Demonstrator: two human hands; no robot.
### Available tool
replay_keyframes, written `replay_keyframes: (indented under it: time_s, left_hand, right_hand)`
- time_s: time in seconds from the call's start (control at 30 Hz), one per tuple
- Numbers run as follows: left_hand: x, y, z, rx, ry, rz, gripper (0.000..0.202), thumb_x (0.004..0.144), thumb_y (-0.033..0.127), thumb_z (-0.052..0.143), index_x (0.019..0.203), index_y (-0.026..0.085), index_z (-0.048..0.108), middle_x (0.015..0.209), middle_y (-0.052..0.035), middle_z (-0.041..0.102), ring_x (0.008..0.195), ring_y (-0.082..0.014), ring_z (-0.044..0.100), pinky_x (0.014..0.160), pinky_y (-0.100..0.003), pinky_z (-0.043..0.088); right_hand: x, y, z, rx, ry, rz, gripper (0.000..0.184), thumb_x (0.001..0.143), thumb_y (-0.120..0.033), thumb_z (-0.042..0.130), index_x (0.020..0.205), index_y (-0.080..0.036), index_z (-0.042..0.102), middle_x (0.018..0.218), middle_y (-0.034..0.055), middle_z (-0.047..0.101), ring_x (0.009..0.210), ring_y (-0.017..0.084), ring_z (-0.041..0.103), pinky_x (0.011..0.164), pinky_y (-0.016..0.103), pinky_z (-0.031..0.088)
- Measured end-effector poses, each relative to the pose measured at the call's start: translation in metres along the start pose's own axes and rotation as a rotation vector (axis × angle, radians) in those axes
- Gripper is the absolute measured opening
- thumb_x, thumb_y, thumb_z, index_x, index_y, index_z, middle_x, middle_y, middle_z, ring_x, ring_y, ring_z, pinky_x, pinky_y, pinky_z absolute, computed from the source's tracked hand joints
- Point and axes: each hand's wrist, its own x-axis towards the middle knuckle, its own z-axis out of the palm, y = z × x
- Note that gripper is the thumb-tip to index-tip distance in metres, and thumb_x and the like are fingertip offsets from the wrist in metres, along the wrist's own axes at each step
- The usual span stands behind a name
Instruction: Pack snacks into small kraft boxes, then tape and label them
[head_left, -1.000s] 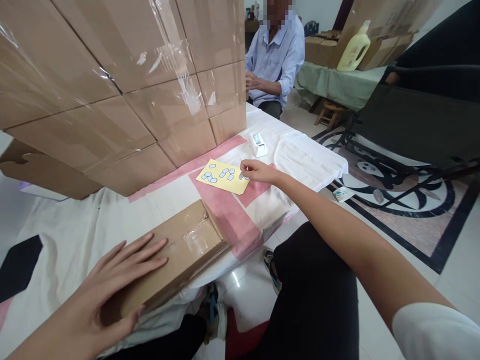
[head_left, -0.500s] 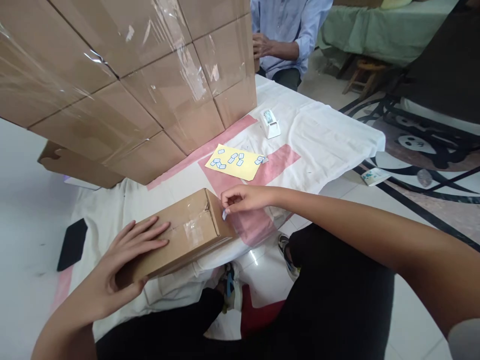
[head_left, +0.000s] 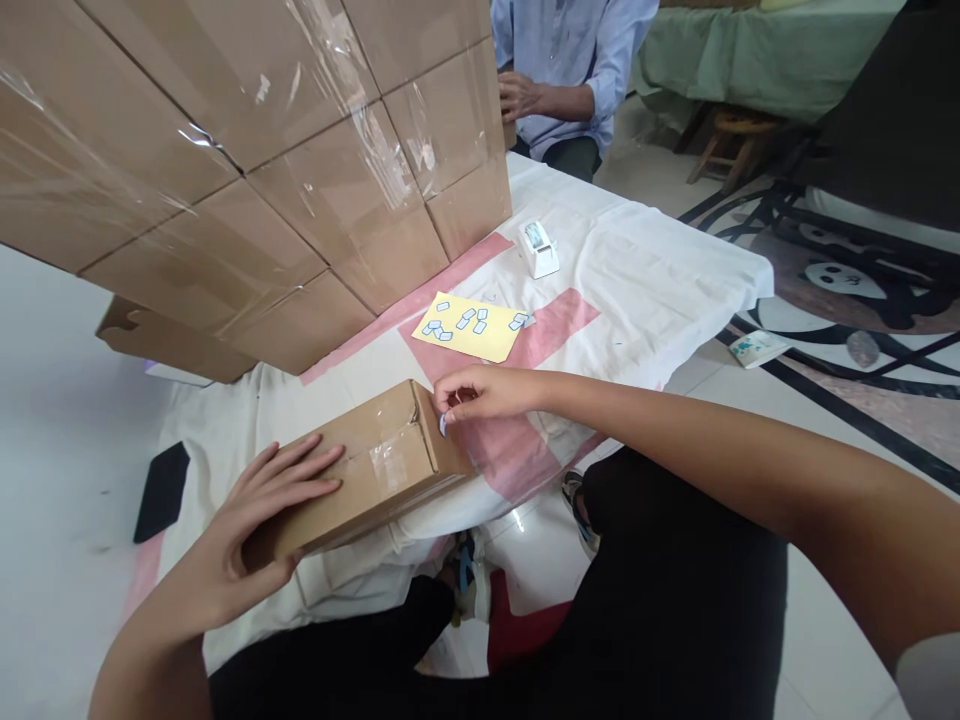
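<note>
A brown cardboard box (head_left: 352,475), sealed with clear tape, lies lengthwise at the table's near edge. Across its left part rests my left hand (head_left: 277,505), open, fingers spread on the top and thumb along the near side. At the box's right end, my right hand (head_left: 480,393) is closed in a pinch on a small white-and-blue sticker (head_left: 442,425). The sticker is against or very close to the end face; I cannot tell which. Beyond the box lies a yellow sheet (head_left: 487,343) bearing several small blue-edged white stickers.
Tall stacked cartons (head_left: 292,200) under clear film stand at the back left. A small white device (head_left: 538,250) sits on the cloth-covered table (head_left: 637,270). A dark flat object (head_left: 163,490) lies at the left edge. Across the table sits another person (head_left: 562,90) in a light-blue shirt.
My right hand has shifted slightly left and up, bringing the sticker nearer the box's end face. My left hand stays on the box. The view has shifted a little.
</note>
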Motion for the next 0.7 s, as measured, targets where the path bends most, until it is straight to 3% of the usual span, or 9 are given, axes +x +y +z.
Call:
replay_keyframes:
  time_s: [0.37,0.5,0.6,0.7]
  left_hand:
    - [-0.003,-0.017,-0.002,0.052,-0.100,0.075,0.065,0.078,0.027,0.056,0.142,0.033,0.042,0.161,-0.0028,0.039,0.154,-0.0320,0.022,0.125,-0.064,0.014]
    - [-0.007,-0.016,-0.006,0.064,-0.087,0.070,0.060,0.081,0.023,0.053,0.139,0.032,0.045,0.160,-0.0018,0.041,0.155,-0.0283,0.021,0.127,-0.059,0.014]
    - [-0.008,0.003,0.001,0.151,-0.022,0.030,0.056,0.084,0.025,0.051,0.139,0.034,0.045,0.156,-0.0007,0.048,0.153,-0.0264,0.028,0.126,-0.058,0.015]
    - [-0.001,0.050,0.030,0.376,0.124,-0.130,0.063,0.087,0.048,0.054,0.145,0.028,0.041,0.151,-0.0083,0.053,0.142,-0.0330,0.045,0.124,-0.063,0.016]
  right_hand:
    - [0.002,0.000,0.005,-0.043,0.002,0.061,0.018,0.089,-0.029,0.065,0.079,-0.018,0.055,0.075,-0.0031,0.052,0.070,0.012,0.046,0.066,0.025,0.036]
    - [0.002,0.002,0.008,-0.194,0.177,0.084,0.036,0.078,-0.031,0.080,0.077,-0.020,0.046,0.086,-0.0015,0.048,0.077,0.013,0.047,0.068,0.025,0.039]
    - [-0.001,0.006,0.015,-0.107,0.195,0.156,0.047,0.075,-0.036,0.083,0.098,-0.021,0.045,0.098,0.0004,0.051,0.079,0.014,0.053,0.069,0.027,0.043]
    - [-0.003,0.009,0.025,0.033,0.088,0.138,0.049,0.085,-0.037,0.075,0.117,-0.021,0.042,0.107,0.0039,0.058,0.089,0.016,0.061,0.077,0.029,0.047]
